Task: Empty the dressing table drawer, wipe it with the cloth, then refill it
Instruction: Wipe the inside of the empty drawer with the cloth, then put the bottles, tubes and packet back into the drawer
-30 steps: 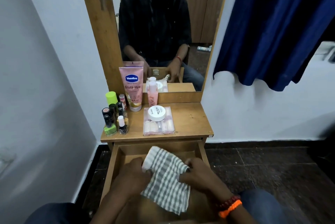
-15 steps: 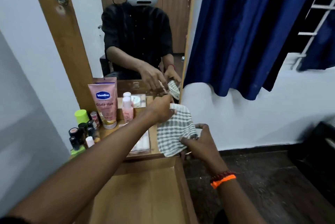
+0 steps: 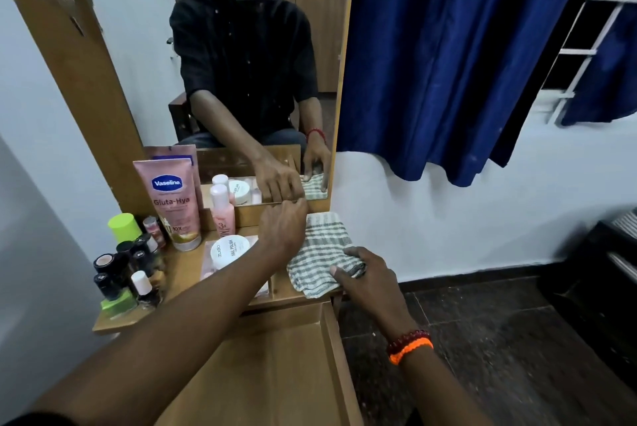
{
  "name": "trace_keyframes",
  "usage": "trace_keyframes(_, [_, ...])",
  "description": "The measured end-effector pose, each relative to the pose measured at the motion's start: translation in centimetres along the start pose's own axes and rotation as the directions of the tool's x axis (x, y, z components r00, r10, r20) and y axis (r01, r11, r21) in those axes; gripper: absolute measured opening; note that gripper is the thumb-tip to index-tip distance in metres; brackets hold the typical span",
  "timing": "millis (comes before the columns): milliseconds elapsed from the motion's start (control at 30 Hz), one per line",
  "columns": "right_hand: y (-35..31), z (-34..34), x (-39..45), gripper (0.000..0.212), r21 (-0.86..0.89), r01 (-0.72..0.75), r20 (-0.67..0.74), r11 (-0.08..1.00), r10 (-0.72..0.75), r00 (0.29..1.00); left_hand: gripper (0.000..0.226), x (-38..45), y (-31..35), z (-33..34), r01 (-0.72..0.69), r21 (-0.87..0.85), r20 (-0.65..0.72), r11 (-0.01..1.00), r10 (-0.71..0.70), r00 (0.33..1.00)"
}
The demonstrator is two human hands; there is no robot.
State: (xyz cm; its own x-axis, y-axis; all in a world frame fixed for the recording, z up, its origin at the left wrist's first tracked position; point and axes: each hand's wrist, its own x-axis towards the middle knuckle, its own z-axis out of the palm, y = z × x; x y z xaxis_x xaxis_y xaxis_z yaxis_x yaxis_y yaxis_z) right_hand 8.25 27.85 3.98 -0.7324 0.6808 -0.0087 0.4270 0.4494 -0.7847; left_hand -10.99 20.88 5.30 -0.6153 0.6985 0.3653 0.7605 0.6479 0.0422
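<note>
now the striped cloth (image 3: pixel 320 253) is laid folded on the right end of the dressing table top (image 3: pixel 188 270), its long axis running away from the person. its far end is touched by the curled left hand (image 3: pixel 284 229), though a real pinch cannot be told; its near corner is gripped by the right hand (image 3: pixel 370 274). the emptied drawer (image 3: pixel 275 363) is open just below, and the bottles (image 3: pixel 131 263) to be refilled stand well to the left, nearer the left hand.

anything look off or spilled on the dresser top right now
Nothing spilled or damaged. The striped cloth overhangs the tabletop's front right edge, held by both the left hand and right hand. The bottles stand upright.
</note>
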Motion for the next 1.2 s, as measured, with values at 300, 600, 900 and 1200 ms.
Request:
trace_keyframes(300, [-1.6,-1.0,-0.2,0.089,-0.236,-0.037,0.051,0.971,0.051,0.997,0.028,-4.0,-0.5,-2.2,0.045,-0.051,-0.211,0.998,-0.055,0.976])
trace_keyframes(600, [-9.4,5.3,0.6,0.041,-0.184,0.135,0.177,0.974,-0.103,0.979,0.026,-16.3,-6.0,-8.0,0.55,-0.501,0.041,0.668,-0.617,0.786])
trace_keyframes(900, [-10.8,8.6,1.2,0.029,-0.27,0.114,0.231,0.956,-0.051,0.972,0.068,-19.4,-6.5,-7.5,0.725,-0.671,0.69,-0.155,-0.487,0.535])
trace_keyframes(1200, [-9.5,9.3,-0.5,0.037,-0.189,0.003,0.164,0.982,0.029,0.986,0.04,-19.9,-6.7,-6.9,0.644,-0.639,0.768,-0.422,-0.393,0.505])
